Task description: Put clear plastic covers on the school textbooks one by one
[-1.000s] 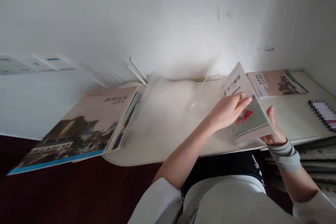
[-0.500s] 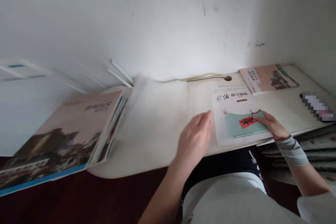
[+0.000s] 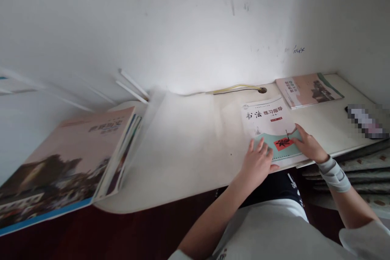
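A calligraphy workbook (image 3: 263, 115), white above and green below with a red square, lies face up on the white desk near its front edge. My left hand (image 3: 257, 161) rests over the workbook's lower left corner, its fingers spread. At the lower right side of the cover is my right hand (image 3: 310, 145), thumb on the cover near the red square and index finger stretched along the edge. A grey wrap (image 3: 335, 174) goes round my right wrist.
Behind the workbook lies a pink history textbook (image 3: 309, 90), with a blurred phone (image 3: 365, 122) to the right. A stack of books (image 3: 82, 150) sits at the desk's left end. Cables run along the wall into a round hole (image 3: 262, 90). The white desk (image 3: 183, 142) meets the wall.
My left hand has moved right and down onto the workbook, its fingers spreading. The workbook now lies square between both hands. My right hand stays at its right side, its fingers more apart.
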A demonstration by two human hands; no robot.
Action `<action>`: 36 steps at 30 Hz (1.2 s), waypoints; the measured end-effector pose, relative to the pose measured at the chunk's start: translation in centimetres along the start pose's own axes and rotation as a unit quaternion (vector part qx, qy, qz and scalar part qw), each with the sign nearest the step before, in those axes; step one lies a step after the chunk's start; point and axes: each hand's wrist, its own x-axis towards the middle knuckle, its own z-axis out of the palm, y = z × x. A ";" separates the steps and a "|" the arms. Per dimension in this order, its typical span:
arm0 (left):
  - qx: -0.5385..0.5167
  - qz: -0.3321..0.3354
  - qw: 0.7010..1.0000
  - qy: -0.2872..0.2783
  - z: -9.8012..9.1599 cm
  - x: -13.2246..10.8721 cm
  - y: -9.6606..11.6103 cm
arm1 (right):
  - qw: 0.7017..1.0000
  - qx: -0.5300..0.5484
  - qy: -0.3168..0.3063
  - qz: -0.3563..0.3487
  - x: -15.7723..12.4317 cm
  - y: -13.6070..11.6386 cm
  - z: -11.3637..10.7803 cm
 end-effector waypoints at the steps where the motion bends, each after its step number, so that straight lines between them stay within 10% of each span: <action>1: 0.006 -0.019 1.000 0.000 0.1 -0.2 -0.1 | 1.000 0.001 -0.010 0.007 -0.1 0.3 -0.1; 10: 0.039 -0.208 0.971 0.110 -0.9 -6.5 -5.6 | 0.998 -0.002 -0.023 0.051 -0.8 2.3 -0.9; 18: 0.036 -0.442 0.894 0.064 1.1 -11.4 -8.0 | 0.994 -0.012 -0.050 0.092 -0.9 1.9 -1.1; 28: 0.033 -0.342 0.863 0.371 -2.1 -12.0 -8.2 | 0.994 -0.018 -0.050 0.097 -0.9 2.0 -1.2; 36: 0.111 -0.406 0.880 0.220 -1.2 -16.2 -10.7 | 0.997 -0.049 -0.026 0.060 -1.0 0.6 -0.5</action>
